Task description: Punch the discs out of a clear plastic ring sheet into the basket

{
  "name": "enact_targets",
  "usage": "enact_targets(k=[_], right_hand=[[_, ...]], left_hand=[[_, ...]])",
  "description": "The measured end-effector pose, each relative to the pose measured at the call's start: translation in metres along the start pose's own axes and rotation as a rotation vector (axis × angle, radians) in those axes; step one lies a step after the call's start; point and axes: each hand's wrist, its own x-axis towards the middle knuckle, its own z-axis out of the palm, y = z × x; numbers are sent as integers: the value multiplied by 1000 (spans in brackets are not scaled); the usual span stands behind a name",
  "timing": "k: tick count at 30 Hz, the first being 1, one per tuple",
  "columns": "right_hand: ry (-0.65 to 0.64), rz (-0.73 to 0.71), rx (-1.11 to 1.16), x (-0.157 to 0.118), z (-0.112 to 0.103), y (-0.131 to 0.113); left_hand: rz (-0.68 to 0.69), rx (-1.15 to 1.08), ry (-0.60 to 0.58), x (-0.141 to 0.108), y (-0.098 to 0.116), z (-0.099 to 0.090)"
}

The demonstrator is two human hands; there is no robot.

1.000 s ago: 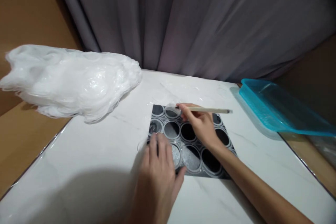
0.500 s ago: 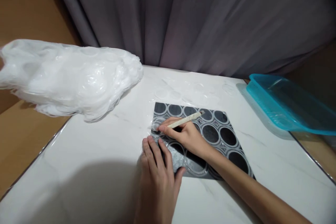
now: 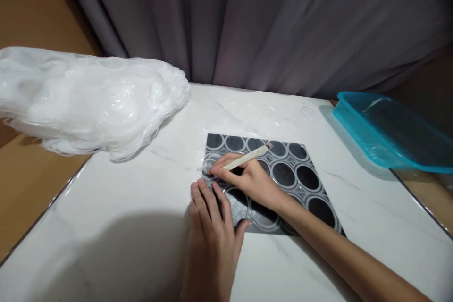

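1. Ring-patterned sheet (image 3: 284, 174): lies flat on the counter, directly beneath both hands; its long axis runs left to right across the person's front.
2. Right hand (image 3: 253, 180): fingers closed in a pinch on a pale stick (image 3: 247, 157), over the sheet's left portion.
3. Stick alignment: long axis slants from the fingertips, at the left edge, toward the far right; the dark-tipped end points away from the person.
4. Left hand (image 3: 213, 233): palm down, fingers extended and grasping nothing visible, resting over the near-left corner. Applied pressure cannot be determined.
5. Key relation: both sets of fingertips sit near the left edge, the right set just beyond the left; most of the sheet extends to their right.
6. Surroundings: thin clear pieces (image 3: 264, 122) lie beyond the far edge; a white film bundle (image 3: 118, 104) rests far left; a blue tray (image 3: 375, 139) stands far right on the counter (image 3: 141, 184).
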Motion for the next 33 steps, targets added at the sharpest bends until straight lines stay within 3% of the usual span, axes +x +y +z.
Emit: enact_targets(k=[5,7,11,16,20,23,25,27,30,33], right_hand=[[-154,-413,-562,-14,0,-3],[-203,-515,-788,-17,2,-3],[-169,-666,-1037,-13,5,1],[-38,-697,-966,0,-6,-1],[282,-517,-603,18,-31,-8],[570,-277,-347,33,-62,-3],[704,-195,-283,41,-92,8],[805,-169,-315,42,-131,22],[953,-151,-437,32,-195,41],[1070,-131,-594,15,-246,54]], left_hand=[[48,65,7,-1,-1,-2],[51,58,-10,-2,-1,-1],[44,28,-30,-5,-1,7],[12,58,-52,-7,0,12],[0,88,-51,-4,2,7],[-24,51,-83,-2,3,5],[5,7,-40,-3,0,7],[34,-15,1,-2,-6,11],[86,-44,-28,8,-28,17],[346,-123,-15,28,-60,19]])
